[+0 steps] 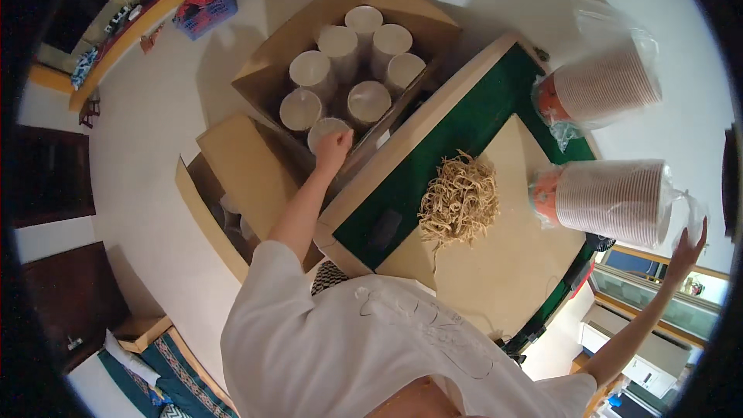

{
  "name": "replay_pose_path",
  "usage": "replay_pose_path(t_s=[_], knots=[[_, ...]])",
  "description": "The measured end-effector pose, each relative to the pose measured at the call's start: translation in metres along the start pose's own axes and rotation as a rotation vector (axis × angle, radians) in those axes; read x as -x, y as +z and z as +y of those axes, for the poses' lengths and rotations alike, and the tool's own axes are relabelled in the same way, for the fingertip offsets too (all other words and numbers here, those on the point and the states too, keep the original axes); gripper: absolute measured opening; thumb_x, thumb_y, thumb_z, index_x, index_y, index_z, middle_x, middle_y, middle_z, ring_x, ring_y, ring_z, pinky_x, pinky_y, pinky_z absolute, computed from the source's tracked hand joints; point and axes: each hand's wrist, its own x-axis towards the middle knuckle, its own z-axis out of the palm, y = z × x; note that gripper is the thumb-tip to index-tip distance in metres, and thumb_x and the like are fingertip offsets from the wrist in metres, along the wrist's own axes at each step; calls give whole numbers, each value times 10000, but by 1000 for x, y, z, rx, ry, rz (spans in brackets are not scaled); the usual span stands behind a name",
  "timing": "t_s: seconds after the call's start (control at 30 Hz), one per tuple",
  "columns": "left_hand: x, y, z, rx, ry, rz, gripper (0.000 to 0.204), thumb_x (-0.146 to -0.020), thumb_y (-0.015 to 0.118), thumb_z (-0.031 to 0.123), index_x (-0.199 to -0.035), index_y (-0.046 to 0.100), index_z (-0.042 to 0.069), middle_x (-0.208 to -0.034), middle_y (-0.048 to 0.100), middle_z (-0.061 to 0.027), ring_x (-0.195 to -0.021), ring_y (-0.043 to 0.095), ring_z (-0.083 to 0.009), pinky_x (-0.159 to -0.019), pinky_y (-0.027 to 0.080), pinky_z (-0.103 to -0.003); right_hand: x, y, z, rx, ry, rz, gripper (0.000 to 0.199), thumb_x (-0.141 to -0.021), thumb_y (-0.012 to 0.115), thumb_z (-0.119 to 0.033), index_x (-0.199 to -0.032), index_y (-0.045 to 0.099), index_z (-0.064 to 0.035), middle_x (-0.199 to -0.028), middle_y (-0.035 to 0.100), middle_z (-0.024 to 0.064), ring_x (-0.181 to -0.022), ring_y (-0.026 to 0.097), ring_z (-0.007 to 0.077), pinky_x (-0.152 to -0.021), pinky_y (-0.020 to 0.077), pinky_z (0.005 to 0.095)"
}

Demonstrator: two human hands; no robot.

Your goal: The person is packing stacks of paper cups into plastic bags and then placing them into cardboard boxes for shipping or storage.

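Note:
My left hand [334, 152] reaches into an open cardboard box [255, 70] and is closed at the rim of a white paper cup stack [325, 130]; what its fingers grip is hidden. Several more upright cup stacks [311, 70] stand in that box. At the right, my right hand [686, 251] holds the loose end of a clear plastic bag [683, 205]. Inside the bag lies a long stack of paper bowls or cups [611, 195] with an orange-printed end, on its side at the table's edge. A similar bagged stack [607, 87] lies beyond it.
A heap of tan rubber bands [460, 200] lies on a cardboard sheet [503, 263] over the green-topped table [433, 139]. Below the left arm stands a second open carton [244, 166]. A dark phone-like object [385, 228] rests near the table's left corner. A blue basket [207, 11] sits farther back.

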Motion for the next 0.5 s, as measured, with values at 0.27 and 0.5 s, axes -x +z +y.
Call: replay_pose_path(t_s=[0.27, 0.5], knots=[[130, -48, 85, 203, -191, -41, 510, -924, 377, 381, -655, 600, 11, -607, 588, -142, -652, 583, -342, -617, 437, -413, 115, -82, 15, 141, 208, 93, 571, -875, 556, -169, -1376, 296, -248, -1090, 539, 130, -599, 434, 76, -552, 399, 222], [218, -15, 128, 139, 126, 46, 246, -919, 435, 213, -1126, 461, 84, -706, 572, -125, -630, 573, -275, -590, 433, -345, 196, -130, 110, -1, 292, 52, 530, -865, 539, -91, -1347, 350, -204, -1162, 512, 120, -821, 536, 150, -645, 463, 279]])
